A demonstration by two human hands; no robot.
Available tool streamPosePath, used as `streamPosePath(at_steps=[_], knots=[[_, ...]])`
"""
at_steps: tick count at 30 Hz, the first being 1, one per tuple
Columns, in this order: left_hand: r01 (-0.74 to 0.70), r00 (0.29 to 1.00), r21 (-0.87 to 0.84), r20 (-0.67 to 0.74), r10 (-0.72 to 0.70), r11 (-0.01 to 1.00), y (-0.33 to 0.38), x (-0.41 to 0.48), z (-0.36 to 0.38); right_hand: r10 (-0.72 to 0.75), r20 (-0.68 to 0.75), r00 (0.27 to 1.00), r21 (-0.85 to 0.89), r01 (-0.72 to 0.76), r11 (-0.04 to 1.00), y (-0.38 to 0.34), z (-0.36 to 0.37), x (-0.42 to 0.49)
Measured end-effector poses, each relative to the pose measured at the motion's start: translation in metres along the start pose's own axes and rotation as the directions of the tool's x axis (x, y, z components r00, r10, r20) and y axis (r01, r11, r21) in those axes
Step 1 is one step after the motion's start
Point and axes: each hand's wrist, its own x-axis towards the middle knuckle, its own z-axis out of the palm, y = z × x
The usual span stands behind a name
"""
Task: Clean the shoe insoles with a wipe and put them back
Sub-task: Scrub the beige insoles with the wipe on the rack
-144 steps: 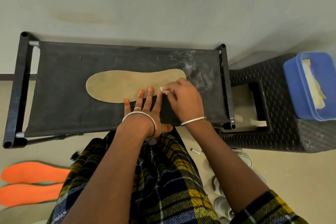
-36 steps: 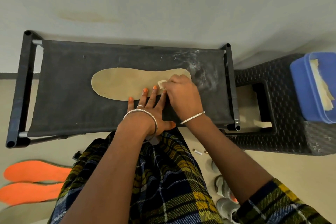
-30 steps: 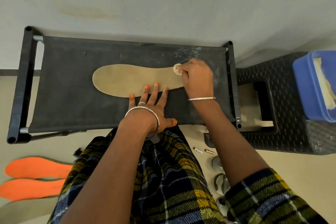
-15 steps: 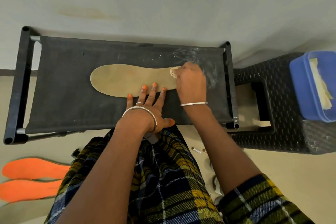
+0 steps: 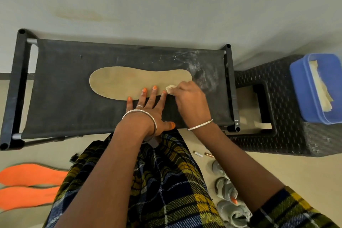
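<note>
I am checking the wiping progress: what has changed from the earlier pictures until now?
The right hand, gripping the wipe, went out to the tan insole's right end and has come back toward the near edge. The left hand still pins the insole flat on the black rack. Nothing was released.

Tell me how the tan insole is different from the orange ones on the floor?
The tan insole lies up on the black rack; the orange insoles lie on the floor. The left hand holds the tan one while the right hand rubs it with a wipe; nobody touches the orange ones. All lie flat.
</note>
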Motion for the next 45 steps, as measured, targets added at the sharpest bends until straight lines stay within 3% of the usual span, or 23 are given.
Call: streamPosePath(at_steps=[2, 8, 14, 20, 25, 31, 37, 42, 45], knots=[[-0.002, 1.0, 0.003, 0.002, 0.002, 1.0, 0.001, 0.0, -0.001, 0.006, 0.019, 1.0, -0.004, -0.006, 1.0, 0.009, -0.002, 0.001], [-0.005, 1.0, 0.008, -0.004, 0.005, 1.0, 0.0, 0.0, -0.001, 0.236, -0.047, 0.971, -0.037, -0.238, 0.971, 0.022, -0.003, 0.033], [-0.011, 1.0, 0.002, 0.003, 0.011, 1.0, -0.001, 0.0, -0.001, 0.061, 0.039, 0.997, 0.022, -0.062, 0.998, 0.0, -0.002, 0.002], [-0.016, 1.0, 0.003, -0.005, 0.016, 1.0, 0.0, -0.001, -0.003, 0.292, -0.025, 0.956, -0.017, -0.292, 0.956, 0.022, -0.003, 0.029], [-0.019, 1.0, -0.012, 0.002, 0.019, 1.0, -0.001, 0.0, -0.003, 0.055, 0.084, 0.995, 0.085, -0.062, 0.994, -0.013, 0.002, 0.015], [-0.003, 1.0, 0.01, 0.012, 0.003, 1.0, 0.003, -0.002, -0.006, 0.283, -0.069, 0.957, 0.069, -0.278, 0.958, 0.021, -0.002, 0.016], [-0.006, 1.0, 0.014, 0.02, 0.006, 1.0, 0.001, -0.001, -0.006, 0.096, 0.008, 0.995, 0.028, -0.096, 0.995, 0.007, -0.004, 0.002], [-0.01, 1.0, 0.025, 0.023, 0.009, 1.0, 0.001, -0.001, -0.007, 0.263, -0.073, 0.962, 0.011, -0.263, 0.965, 0.031, -0.007, 0.005], [-0.004, 1.0, 0.03, 0.029, 0.003, 1.0, 0.002, 0.0, -0.007, 0.144, -0.03, 0.989, -0.017, -0.144, 0.989, 0.013, -0.004, -0.004]])
